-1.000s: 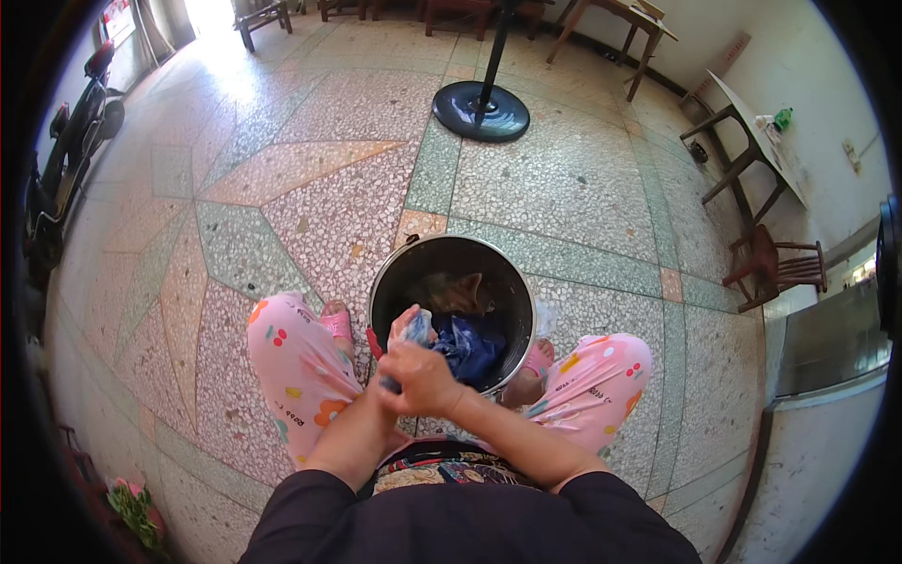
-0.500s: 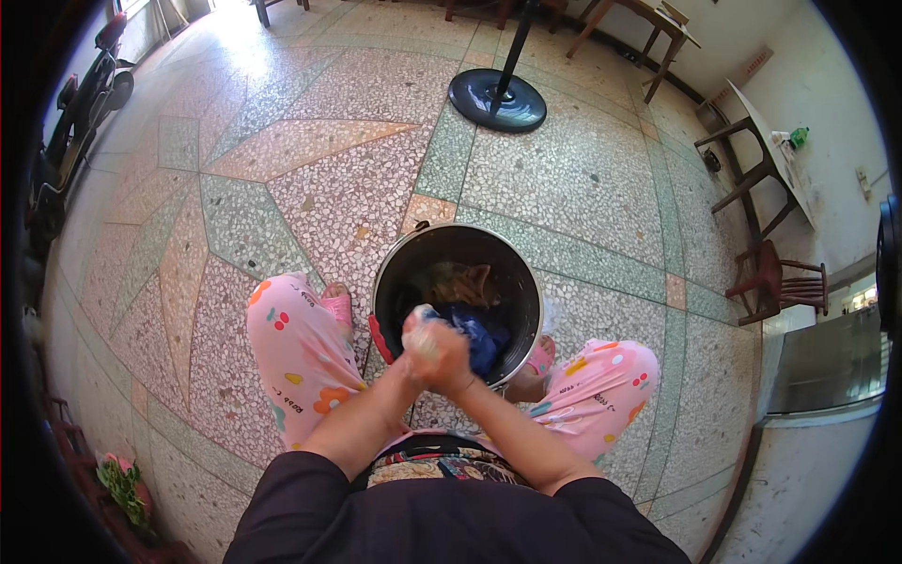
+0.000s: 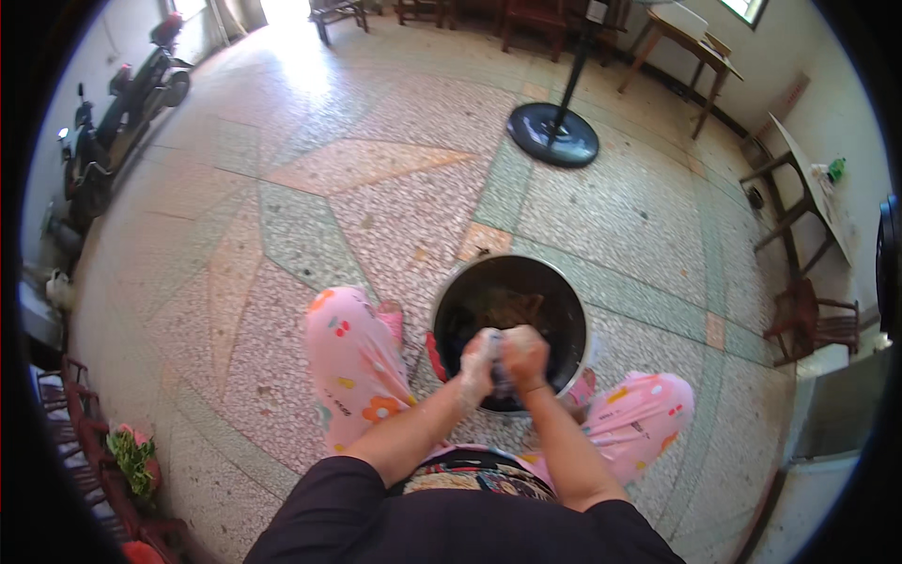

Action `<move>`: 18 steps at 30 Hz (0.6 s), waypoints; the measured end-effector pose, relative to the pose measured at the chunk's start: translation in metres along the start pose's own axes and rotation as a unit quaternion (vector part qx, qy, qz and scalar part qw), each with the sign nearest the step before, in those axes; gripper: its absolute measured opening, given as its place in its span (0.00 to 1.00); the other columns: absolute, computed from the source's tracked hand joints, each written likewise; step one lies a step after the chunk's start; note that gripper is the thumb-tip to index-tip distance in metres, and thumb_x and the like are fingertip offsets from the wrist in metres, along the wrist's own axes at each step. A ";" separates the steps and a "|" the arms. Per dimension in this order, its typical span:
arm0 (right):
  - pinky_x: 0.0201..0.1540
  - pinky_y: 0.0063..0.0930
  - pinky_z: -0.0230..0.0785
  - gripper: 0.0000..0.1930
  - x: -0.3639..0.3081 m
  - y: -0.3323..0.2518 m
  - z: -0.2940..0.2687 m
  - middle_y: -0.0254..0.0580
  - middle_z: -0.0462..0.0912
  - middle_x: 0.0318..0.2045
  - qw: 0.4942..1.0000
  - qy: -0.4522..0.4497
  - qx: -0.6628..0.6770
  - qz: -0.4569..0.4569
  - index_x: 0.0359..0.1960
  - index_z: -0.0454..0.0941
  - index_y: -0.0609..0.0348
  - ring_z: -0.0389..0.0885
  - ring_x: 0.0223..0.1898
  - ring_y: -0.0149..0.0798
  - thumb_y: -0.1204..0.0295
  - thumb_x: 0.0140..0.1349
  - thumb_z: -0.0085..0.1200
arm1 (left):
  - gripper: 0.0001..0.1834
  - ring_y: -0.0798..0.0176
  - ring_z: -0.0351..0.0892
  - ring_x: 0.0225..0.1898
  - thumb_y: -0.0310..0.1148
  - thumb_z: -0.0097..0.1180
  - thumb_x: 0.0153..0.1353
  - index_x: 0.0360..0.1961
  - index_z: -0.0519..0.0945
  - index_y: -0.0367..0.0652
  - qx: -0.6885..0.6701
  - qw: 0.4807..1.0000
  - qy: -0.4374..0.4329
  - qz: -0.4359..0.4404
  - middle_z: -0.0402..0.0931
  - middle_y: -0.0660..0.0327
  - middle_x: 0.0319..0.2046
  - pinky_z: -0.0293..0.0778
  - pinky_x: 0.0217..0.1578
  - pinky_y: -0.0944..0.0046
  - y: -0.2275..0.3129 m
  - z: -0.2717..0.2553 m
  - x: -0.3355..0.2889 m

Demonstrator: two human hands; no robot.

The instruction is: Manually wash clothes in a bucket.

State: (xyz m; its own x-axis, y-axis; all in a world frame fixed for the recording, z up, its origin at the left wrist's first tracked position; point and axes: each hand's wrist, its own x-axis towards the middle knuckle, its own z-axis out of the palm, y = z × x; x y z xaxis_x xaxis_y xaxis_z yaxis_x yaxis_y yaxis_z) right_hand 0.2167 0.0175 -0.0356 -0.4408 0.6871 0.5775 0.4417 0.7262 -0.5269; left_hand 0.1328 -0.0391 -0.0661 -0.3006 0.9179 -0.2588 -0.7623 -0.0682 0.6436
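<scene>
Between my knees on the floor stands a round dark-sided bucket with a pale metal rim. Over its near part, my left hand and my right hand are closed close together on a blurred dark bluish wet cloth. White suds cover my left fingers and wrist. Deeper in the bucket lies a brownish cloth, partly in shadow. A red piece shows at the bucket's left rim; what it is I cannot tell.
Ahead stands a pole on a round black base. A scooter is parked at far left. On the right are a wooden chair and a table. A leafy plant sits beside dark wooden furniture at lower left.
The view has shifted, so the bucket and floor appear further right and lower. My hands, clasped together before, are now side by side with the cloth between them.
</scene>
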 end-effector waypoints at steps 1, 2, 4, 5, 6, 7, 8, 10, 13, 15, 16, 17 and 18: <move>0.28 0.37 0.67 0.08 0.005 0.018 -0.004 0.45 0.74 0.20 0.996 -0.006 -0.019 0.082 0.23 0.73 0.58 0.73 0.23 0.47 0.69 0.55 0.47 | 0.11 0.70 0.73 0.29 0.44 0.47 0.57 0.29 0.73 0.50 0.006 0.990 0.055 -0.130 0.73 0.67 0.27 0.71 0.29 0.66 0.024 0.021 -0.003; 0.26 0.37 0.65 0.12 0.009 0.032 -0.012 0.45 0.74 0.20 0.984 0.015 0.004 0.178 0.22 0.72 0.59 0.72 0.22 0.45 0.65 0.58 0.44 | 0.08 0.71 0.72 0.28 0.40 0.49 0.57 0.31 0.74 0.49 0.030 0.970 -0.021 -0.241 0.72 0.67 0.27 0.70 0.29 0.68 0.055 0.038 -0.007; 0.22 0.34 0.59 0.16 0.006 0.070 -0.029 0.44 0.72 0.17 0.943 0.000 0.083 0.321 0.19 0.71 0.60 0.69 0.19 0.40 0.65 0.59 0.39 | 0.17 0.70 0.71 0.32 0.38 0.53 0.53 0.41 0.73 0.41 0.381 0.921 -0.082 0.019 0.72 0.64 0.30 0.69 0.34 0.68 0.048 0.040 0.001; 0.22 0.33 0.57 0.17 0.009 0.074 -0.035 0.43 0.70 0.15 0.924 0.047 0.164 0.343 0.17 0.70 0.61 0.68 0.18 0.38 0.65 0.59 0.38 | 0.30 0.62 0.72 0.39 0.42 0.59 0.46 0.49 0.67 0.38 0.440 0.879 -0.151 -0.107 0.71 0.56 0.40 0.69 0.40 0.65 0.074 0.054 -0.006; 0.22 0.32 0.56 0.17 0.018 0.059 -0.035 0.42 0.68 0.15 0.919 0.052 0.220 0.322 0.16 0.68 0.61 0.66 0.17 0.37 0.65 0.59 0.38 | 0.38 0.56 0.72 0.43 0.46 0.61 0.41 0.51 0.63 0.35 0.539 0.822 -0.184 0.019 0.72 0.52 0.41 0.68 0.44 0.63 0.074 0.047 -0.005; 0.22 0.31 0.56 0.17 0.029 0.037 -0.042 0.41 0.66 0.14 0.911 0.056 0.274 0.302 0.15 0.66 0.62 0.65 0.17 0.36 0.66 0.58 0.37 | 0.47 0.50 0.72 0.46 0.50 0.62 0.36 0.53 0.59 0.32 0.624 0.740 -0.210 0.139 0.72 0.47 0.43 0.66 0.47 0.62 0.066 0.037 -0.004; 0.22 0.30 0.55 0.16 0.051 -0.009 -0.056 0.41 0.64 0.15 0.933 0.006 0.241 0.266 0.13 0.63 0.62 0.63 0.17 0.36 0.66 0.57 0.38 | 0.46 0.48 0.71 0.48 0.52 0.62 0.34 0.53 0.61 0.34 0.626 0.735 -0.225 0.132 0.72 0.47 0.44 0.65 0.48 0.60 0.048 0.024 -0.004; 0.29 0.28 0.61 0.16 0.057 -0.050 -0.066 0.42 0.70 0.20 0.958 -0.043 0.236 0.156 0.18 0.69 0.63 0.69 0.24 0.36 0.64 0.56 0.37 | 0.39 0.48 0.71 0.47 0.54 0.62 0.34 0.49 0.69 0.46 0.659 0.703 -0.259 -0.065 0.74 0.51 0.43 0.66 0.48 0.60 0.058 0.047 -0.011; 0.35 0.26 0.64 0.18 0.065 -0.056 -0.063 0.43 0.74 0.25 0.957 -0.077 0.268 0.085 0.24 0.73 0.64 0.72 0.29 0.36 0.62 0.59 0.36 | 0.24 0.59 0.76 0.39 0.49 0.62 0.43 0.40 0.76 0.49 0.551 0.790 -0.233 0.135 0.76 0.59 0.37 0.70 0.42 0.62 -0.004 0.003 0.016; 0.40 0.25 0.64 0.23 0.068 -0.040 -0.061 0.42 0.76 0.30 0.934 -0.043 0.331 0.127 0.33 0.74 0.66 0.74 0.33 0.36 0.56 0.64 0.34 | 0.20 0.69 0.74 0.37 0.41 0.64 0.45 0.39 0.76 0.45 0.357 0.921 -0.152 0.026 0.76 0.62 0.35 0.70 0.40 0.66 0.026 0.023 -0.001; 0.42 0.26 0.64 0.24 0.063 -0.022 -0.056 0.41 0.76 0.32 0.928 -0.069 0.333 0.150 0.35 0.75 0.65 0.73 0.35 0.35 0.55 0.64 0.33 | 0.16 0.73 0.71 0.38 0.33 0.64 0.46 0.37 0.76 0.42 0.188 0.970 -0.146 0.046 0.75 0.63 0.35 0.69 0.40 0.70 0.034 0.029 -0.003; 0.44 0.26 0.63 0.25 0.053 0.003 -0.050 0.40 0.76 0.33 0.923 -0.088 0.329 0.181 0.38 0.75 0.64 0.73 0.36 0.33 0.53 0.65 0.32 | 0.13 0.70 0.72 0.39 0.30 0.61 0.49 0.38 0.77 0.42 0.156 0.975 -0.156 0.019 0.75 0.63 0.37 0.68 0.42 0.71 0.065 0.044 -0.007; 0.46 0.26 0.62 0.25 0.037 0.028 -0.037 0.41 0.77 0.35 0.888 -0.108 0.348 0.279 0.39 0.76 0.63 0.73 0.39 0.34 0.54 0.65 0.31 | 0.15 0.68 0.73 0.41 0.30 0.57 0.53 0.43 0.75 0.40 0.086 0.985 -0.146 -0.014 0.75 0.61 0.40 0.68 0.44 0.70 0.091 0.053 -0.020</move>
State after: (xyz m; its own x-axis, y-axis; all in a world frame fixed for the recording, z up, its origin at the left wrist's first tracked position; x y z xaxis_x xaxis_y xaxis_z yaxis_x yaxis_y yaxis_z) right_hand 0.2414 0.0618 -0.0060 -0.4775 0.8785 0.0110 0.0820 0.0571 -0.9950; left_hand 0.0993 -0.0432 0.0359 -0.0837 0.9936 -0.0753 -0.6517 0.0026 0.7585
